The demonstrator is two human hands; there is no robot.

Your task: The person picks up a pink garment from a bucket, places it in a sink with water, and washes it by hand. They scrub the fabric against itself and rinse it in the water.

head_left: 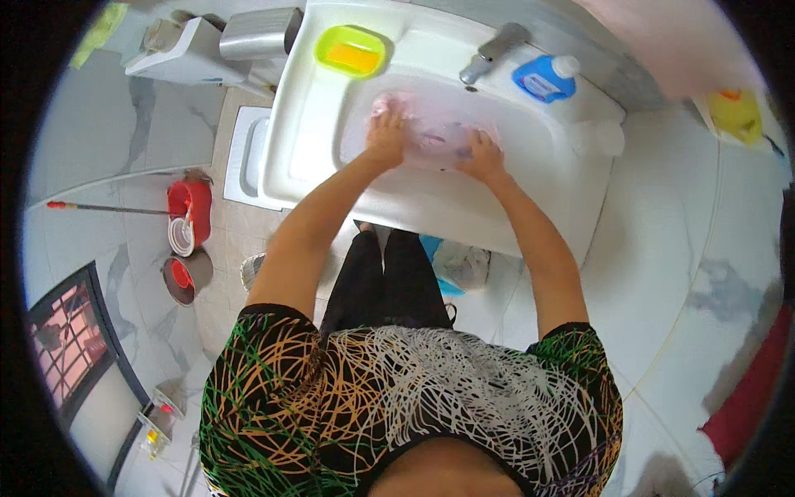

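A pink cloth (432,139), wet and partly under cloudy water, lies in the white sink (530,199). My left hand (387,135) is closed on its left end, where some pink fabric bunches up past the fingertips. At the cloth's right end, my right hand (482,156) grips it with bent fingers, partly in the water. Between the hands the fabric shows faintly through the water, with a few dark marks on it. How firmly the fingers hold the fabric cannot be made out.
A green soap dish (325,47) with an orange bar of soap (354,57) sits at the sink's far left. Behind the basin are a metal faucet (494,53) and a blue bottle (542,79). A white container (609,137) stands on the right rim. A red mop bucket (197,207) is at left.
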